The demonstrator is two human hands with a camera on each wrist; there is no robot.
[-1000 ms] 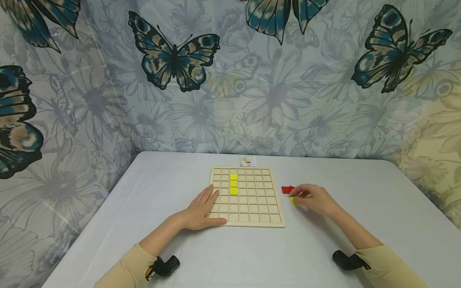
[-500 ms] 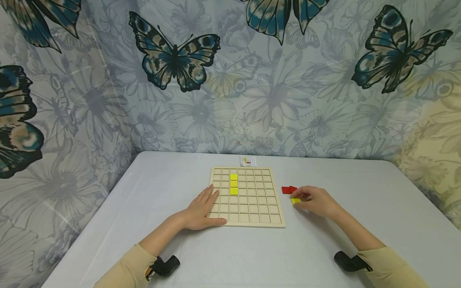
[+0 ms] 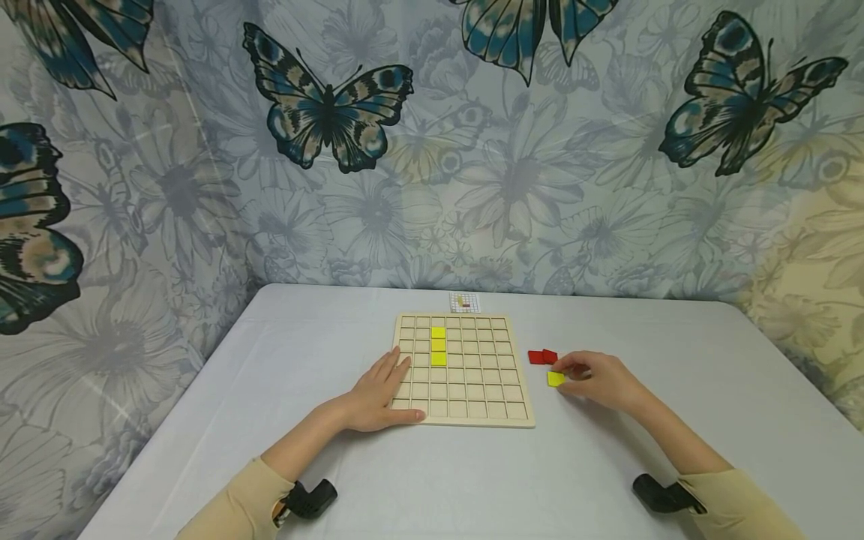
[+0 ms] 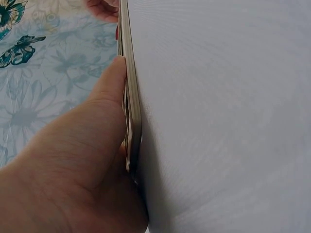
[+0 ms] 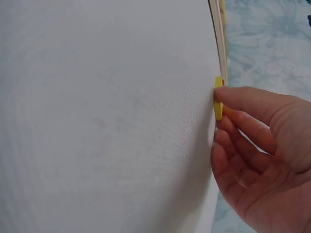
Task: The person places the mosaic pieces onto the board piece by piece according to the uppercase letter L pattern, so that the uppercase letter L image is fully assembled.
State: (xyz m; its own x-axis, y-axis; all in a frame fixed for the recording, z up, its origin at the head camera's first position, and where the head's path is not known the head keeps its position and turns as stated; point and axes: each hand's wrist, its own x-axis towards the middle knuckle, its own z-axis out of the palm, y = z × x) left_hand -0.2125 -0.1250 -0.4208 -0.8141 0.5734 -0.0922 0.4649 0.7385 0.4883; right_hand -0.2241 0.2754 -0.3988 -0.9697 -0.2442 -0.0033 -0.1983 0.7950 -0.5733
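A pale wooden grid board [image 3: 478, 409] lies on the table, with a column of yellow square tiles [image 3: 438, 346] set in its upper left part. My left hand [image 3: 374, 394] rests on the board's left edge, fingers spread and thumb along the near edge; the left wrist view shows the thumb [image 4: 111, 80] against the board's side. To the right of the board, my right hand [image 3: 597, 380] pinches a loose yellow tile [image 3: 556, 379] between thumb and index finger, at table level. The right wrist view shows this yellow tile [image 5: 218, 99] edge-on at the thumb tip.
Two red tiles [image 3: 542, 357] lie touching each other just beyond the right hand. A small printed grid card [image 3: 464, 302] lies behind the board. White cloth covers the table [image 3: 472, 480], and a butterfly-patterned curtain [image 3: 432, 210] hangs behind it.
My right hand has shifted slightly right and toward me, and the loose yellow tile has moved with it, now showing more fully. The left hand and board have stayed put.
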